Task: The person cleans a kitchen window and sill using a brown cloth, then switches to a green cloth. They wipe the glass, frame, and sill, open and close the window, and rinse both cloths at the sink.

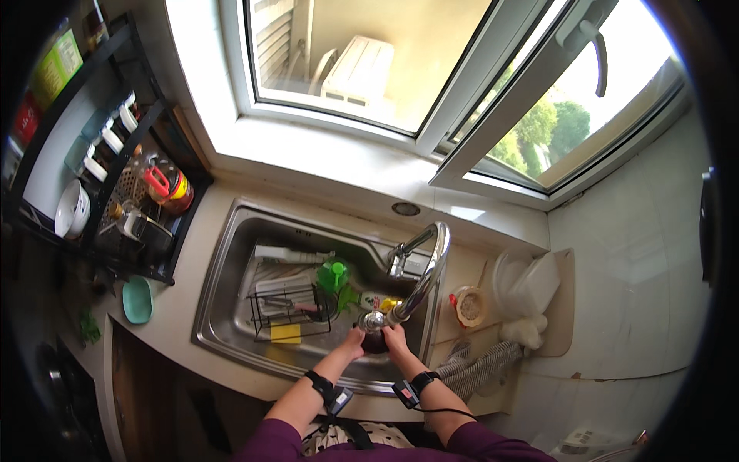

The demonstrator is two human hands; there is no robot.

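Both of my hands are low in the right part of a stainless steel sink, under the chrome faucet. My left hand grips the left side of a dark purplish, rounded object. On its other side my right hand holds it too. The faucet head hangs right above and hides part of the object, so its exact kind is unclear. Just beyond my left hand lie a green-topped spray bottle and a green bottle.
A black wire rack and a yellow sponge sit at the sink's left. Right of the sink are a striped cloth, a small tan container and white containers. A window sash swings inward above; a black shelf stands left.
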